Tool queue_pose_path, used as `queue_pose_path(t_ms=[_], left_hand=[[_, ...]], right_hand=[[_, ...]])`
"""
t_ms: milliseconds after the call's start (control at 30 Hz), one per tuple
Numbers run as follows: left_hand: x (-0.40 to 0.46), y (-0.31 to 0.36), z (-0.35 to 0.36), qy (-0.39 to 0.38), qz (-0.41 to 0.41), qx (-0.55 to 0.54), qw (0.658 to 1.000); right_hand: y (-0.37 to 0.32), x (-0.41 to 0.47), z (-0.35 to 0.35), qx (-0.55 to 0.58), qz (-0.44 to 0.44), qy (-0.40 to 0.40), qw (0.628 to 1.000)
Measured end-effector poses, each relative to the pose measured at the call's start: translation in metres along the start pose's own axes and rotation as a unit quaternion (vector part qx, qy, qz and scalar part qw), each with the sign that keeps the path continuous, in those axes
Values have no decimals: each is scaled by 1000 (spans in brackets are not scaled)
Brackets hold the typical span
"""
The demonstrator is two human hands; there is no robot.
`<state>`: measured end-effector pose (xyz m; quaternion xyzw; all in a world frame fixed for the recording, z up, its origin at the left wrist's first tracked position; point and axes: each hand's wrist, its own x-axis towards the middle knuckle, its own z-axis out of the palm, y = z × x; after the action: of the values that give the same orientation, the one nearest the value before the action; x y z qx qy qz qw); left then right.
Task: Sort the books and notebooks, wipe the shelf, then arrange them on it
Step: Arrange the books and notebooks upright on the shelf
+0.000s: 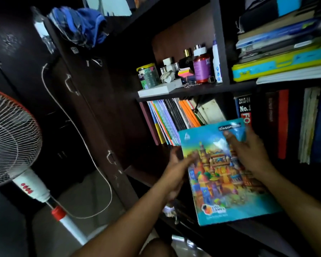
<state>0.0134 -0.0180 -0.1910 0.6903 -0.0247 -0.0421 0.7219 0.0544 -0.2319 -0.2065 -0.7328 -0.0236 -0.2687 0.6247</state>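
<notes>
A glossy notebook (pixel 226 190) with a colourful castle picture on a blue cover is held in front of the dark shelf unit (pixel 196 90). My left hand (pixel 176 171) grips its left edge, thumb on the cover. My right hand (pixel 248 153) lies over its upper right part, fingers on the cover. Behind it, thin notebooks (pixel 170 119) lean in a row in the middle compartment. Thicker books (pixel 283 123) stand upright to the right. A flat pile of books (pixel 282 52) lies on the shelf above at the right.
Small bottles, jars and sticky notes (pixel 189 69) crowd the upper middle compartment, with a white box (pixel 159 89) at its front edge. A pedestal fan (pixel 9 136) stands at the left, its cord (pixel 76 130) hanging along a dark cupboard door. Blue cloth (pixel 80 26) lies on top.
</notes>
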Motion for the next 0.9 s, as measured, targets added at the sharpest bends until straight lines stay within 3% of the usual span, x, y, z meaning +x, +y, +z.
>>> queue_pose_path(t_ms=[100, 233, 300, 500, 667, 800, 900], left_hand=[[-25, -14, 13, -71, -16, 57, 996], [-27, -22, 10, -23, 88, 36, 995], [-22, -20, 0, 35, 149, 46, 987], [-25, -28, -26, 160, 238, 132, 949], [-17, -42, -35, 123, 177, 156, 964], [-11, -52, -42, 107, 146, 161, 970], [-12, -57, -50, 101, 126, 223, 961]], right_hand=[[-12, -5, -3, 18, -32, 33, 999], [-12, -9, 2, -14, -67, 12, 998], [-8, -11, 7, -56, -95, -1, 994], [4, -26, 20, -143, -79, -224, 961], [15, -26, 20, -138, -79, -323, 933], [18, -24, 18, -162, -60, -328, 929], [22, -23, 16, -171, -45, -347, 921]])
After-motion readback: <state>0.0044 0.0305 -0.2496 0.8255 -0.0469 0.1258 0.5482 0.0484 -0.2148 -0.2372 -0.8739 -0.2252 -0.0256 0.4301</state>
